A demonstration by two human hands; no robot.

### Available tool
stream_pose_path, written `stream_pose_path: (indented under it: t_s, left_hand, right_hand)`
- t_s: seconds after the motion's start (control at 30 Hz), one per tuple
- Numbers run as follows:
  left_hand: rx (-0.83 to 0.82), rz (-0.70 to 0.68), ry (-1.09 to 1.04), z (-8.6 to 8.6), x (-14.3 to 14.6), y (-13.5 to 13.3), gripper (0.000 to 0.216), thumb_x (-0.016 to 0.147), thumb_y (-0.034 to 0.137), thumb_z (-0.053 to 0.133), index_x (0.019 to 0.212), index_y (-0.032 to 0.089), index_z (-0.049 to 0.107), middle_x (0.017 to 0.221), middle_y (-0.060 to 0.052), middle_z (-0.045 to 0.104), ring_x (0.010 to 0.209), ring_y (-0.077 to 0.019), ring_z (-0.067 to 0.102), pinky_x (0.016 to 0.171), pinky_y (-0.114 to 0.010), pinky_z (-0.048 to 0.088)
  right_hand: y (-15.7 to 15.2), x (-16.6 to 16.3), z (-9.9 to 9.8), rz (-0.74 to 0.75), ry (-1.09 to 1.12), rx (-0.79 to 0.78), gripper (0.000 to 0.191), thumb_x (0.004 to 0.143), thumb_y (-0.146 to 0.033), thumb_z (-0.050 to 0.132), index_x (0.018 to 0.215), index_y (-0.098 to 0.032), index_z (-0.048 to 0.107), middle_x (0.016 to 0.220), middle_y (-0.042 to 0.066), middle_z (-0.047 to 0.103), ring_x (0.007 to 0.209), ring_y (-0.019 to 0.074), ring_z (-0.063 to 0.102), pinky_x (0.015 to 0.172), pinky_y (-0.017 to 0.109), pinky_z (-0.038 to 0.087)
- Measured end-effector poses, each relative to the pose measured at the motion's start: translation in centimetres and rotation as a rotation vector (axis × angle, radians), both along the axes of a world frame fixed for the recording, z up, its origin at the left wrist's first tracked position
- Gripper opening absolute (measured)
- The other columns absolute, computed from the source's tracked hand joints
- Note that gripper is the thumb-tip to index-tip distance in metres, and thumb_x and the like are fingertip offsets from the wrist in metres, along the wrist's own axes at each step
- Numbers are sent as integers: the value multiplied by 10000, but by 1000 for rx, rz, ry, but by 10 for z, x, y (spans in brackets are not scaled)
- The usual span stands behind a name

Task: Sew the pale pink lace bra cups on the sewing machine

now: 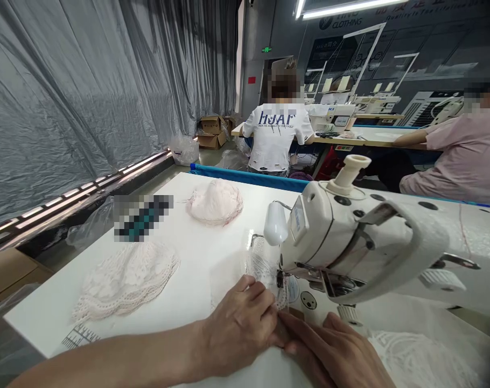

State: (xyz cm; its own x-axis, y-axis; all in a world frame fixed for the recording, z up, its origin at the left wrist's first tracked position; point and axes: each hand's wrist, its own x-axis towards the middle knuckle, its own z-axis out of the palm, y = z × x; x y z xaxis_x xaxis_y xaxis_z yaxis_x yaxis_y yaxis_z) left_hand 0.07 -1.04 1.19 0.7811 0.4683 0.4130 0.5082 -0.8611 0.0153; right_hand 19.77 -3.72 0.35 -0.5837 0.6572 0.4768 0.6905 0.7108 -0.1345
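Observation:
White lace fabric [258, 264] lies under the needle end of a white sewing machine [315, 215]. My left hand [245, 323] is closed on the fabric's near edge, just left of the presser foot [282, 280], its fingers curled. Close against it, my right hand [334, 345] pinches the same edge in front of the needle plate; its fingertips are partly hidden where the two hands meet. A rounded white lace piece [127, 277] rests left of my left hand. Another pale, cap-like lace piece [216, 202] sits farther back on the white table [192, 269].
More white lace [422, 355] lies at the lower right, under the machine arm. A pixelated dark item [144, 218] is at the table's left edge, and ruler markings [81, 335] show nearby. Two people [279, 132] sit beyond, one at the right. Cardboard boxes [212, 132] stand behind.

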Motion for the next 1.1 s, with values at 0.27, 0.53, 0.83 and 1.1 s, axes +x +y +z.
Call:
stream_pose_path:
  t_s: [0.27,0.53,0.83,1.1]
  left_hand:
    - [52,-22,-26,-5,-1,-1,220,914,242,468,785,102,578,810,-69,578,843,-189,522,768,-354,407]
    - [-66,-2,-18,-1,0,2,327,894,393,504,995,87,562,847,-59,578,821,-192,513,740,-345,404]
    - [-152,22,-13,-2,-3,2,317,896,378,502,1079,120,528,960,-57,566,890,-191,500,818,-365,343]
    - [-102,54,-23,-3,4,8,327,927,405,433,1063,123,528,940,-60,574,903,-195,509,823,-378,320]
  right_hand:
    - [2,-1,-4,-24,-28,82,406,1014,-330,232,1055,-124,579,703,13,730,460,111,630,461,255,446]
    - [-1,5,-9,-13,-93,24,327,998,-303,308,1157,-124,531,795,32,738,537,129,651,510,261,465]
    - [-1,10,-20,-52,-107,-34,330,996,-297,302,1223,-102,441,677,-2,709,526,143,661,545,285,478]
    - [4,9,-26,-139,-176,67,383,1015,-321,203,1224,-98,435,580,-34,693,429,149,638,457,275,464]
